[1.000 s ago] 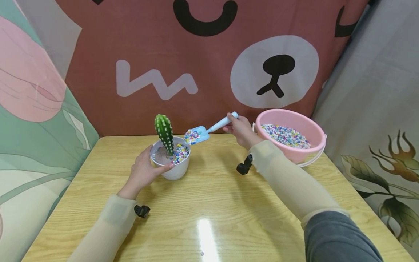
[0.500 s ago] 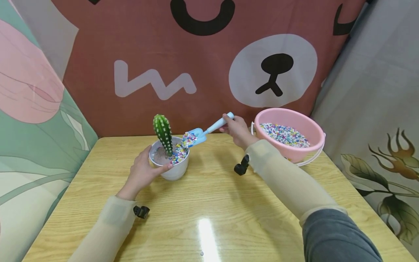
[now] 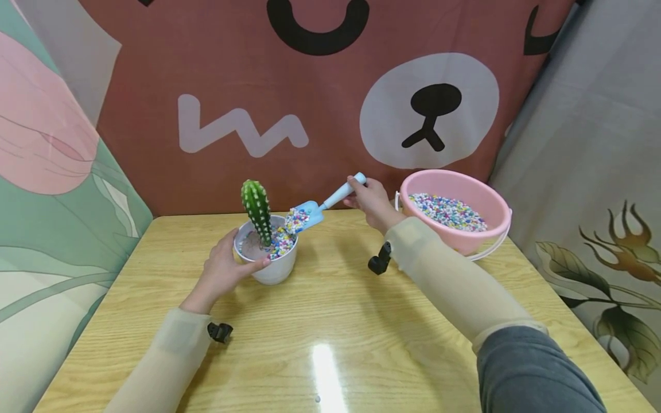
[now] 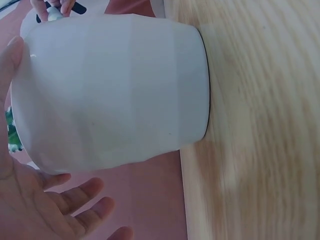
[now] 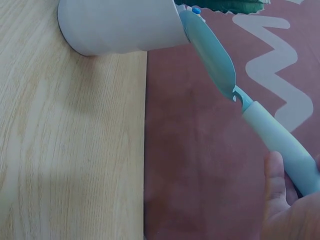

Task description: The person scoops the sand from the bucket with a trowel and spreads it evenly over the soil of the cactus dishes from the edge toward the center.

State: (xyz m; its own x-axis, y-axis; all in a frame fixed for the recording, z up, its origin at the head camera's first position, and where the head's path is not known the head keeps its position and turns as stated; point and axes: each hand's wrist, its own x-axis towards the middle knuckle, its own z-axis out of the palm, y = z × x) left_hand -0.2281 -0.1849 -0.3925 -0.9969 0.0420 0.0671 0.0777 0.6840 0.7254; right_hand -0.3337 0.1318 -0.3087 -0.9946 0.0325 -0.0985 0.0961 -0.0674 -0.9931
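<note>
A small green cactus (image 3: 257,211) stands in a white pot (image 3: 275,272). Colourful beads (image 3: 282,245) cover the right part of the grey surface around it. My left hand (image 3: 223,268) holds the pot at the rim, thumb on the near side, fingers round the far left side. With my right hand (image 3: 373,203) I grip the pale handle of a light blue toy shovel (image 3: 314,213). Its blade carries a heap of beads and slopes down over the pot's right rim. In the right wrist view the shovel's tip (image 5: 189,24) is right at the pot's rim.
To the right stands a pink bucket (image 3: 490,207) part filled with the same beads (image 3: 448,212), its white handle (image 3: 493,249) hanging down. A tiny bead (image 3: 317,399) lies near the front of the wooden table (image 3: 361,321). A printed cloth (image 3: 232,178) hangs close behind the table.
My right hand has moved the shovel a little left and down, so its bead-laden tip now reaches over the pot's rim. My left hand keeps its hold on the pot.
</note>
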